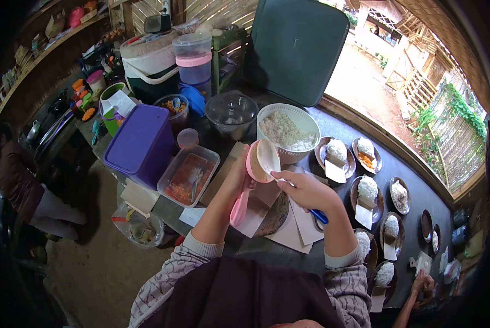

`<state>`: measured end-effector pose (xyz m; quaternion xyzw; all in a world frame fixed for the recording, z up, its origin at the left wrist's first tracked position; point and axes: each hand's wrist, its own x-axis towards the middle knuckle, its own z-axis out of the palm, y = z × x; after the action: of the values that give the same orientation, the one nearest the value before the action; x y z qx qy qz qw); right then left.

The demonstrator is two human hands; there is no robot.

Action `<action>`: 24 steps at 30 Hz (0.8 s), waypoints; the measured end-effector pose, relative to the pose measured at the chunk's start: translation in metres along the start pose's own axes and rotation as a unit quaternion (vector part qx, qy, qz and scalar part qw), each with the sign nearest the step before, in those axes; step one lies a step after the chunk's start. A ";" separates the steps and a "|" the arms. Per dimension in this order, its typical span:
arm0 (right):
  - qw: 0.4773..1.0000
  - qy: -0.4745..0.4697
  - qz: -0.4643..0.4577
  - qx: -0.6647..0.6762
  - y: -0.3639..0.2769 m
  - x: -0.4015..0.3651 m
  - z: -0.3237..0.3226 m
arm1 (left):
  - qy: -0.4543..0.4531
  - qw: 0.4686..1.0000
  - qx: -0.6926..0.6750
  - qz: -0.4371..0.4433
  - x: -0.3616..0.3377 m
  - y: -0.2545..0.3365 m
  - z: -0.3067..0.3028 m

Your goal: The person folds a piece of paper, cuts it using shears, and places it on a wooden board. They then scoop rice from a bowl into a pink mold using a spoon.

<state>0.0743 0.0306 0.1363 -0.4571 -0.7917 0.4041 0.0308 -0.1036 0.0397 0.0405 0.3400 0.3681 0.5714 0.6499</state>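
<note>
Left hand (238, 177) is wrapped tight round the neck of the pink scoop (263, 158). The cup is tipped up and faces the right hand, and the handle trails down toward the body. Right hand (305, 191) is closed on a blue-handled spoon (320, 216), whose thin shaft runs up-left so the tip sits at the cup's lower rim. The two tools meet between the hands: the scoop's long axis is near upright in the view, and the spoon slants across it. The white rice bowl (291, 157) lies just beyond the cup, nearer the left hand than the right. Filled plates (318, 156) line up on the right hand's side. Paper sheets (299, 229) lie directly beneath.
</note>
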 end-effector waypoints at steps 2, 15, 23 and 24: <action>1.000 -0.002 -0.002 0.017 -0.002 -0.007 -0.009 | -0.014 1.000 -0.008 -0.001 0.002 0.004 -0.002; 1.000 0.014 0.020 -0.009 0.001 -0.001 0.016 | 0.045 0.998 -0.018 0.032 0.013 -0.013 -0.011; 1.000 0.014 0.018 -0.001 -0.002 -0.002 0.019 | 0.033 0.996 -0.064 0.057 0.012 -0.017 -0.012; 1.000 0.018 0.010 0.004 -0.001 0.000 0.021 | 0.021 0.996 -0.068 0.057 0.011 -0.016 -0.013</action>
<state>0.0651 0.0179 0.1228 -0.4719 -0.7850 0.3989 0.0426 -0.1068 0.0493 0.0194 0.3037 0.3223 0.6384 0.6296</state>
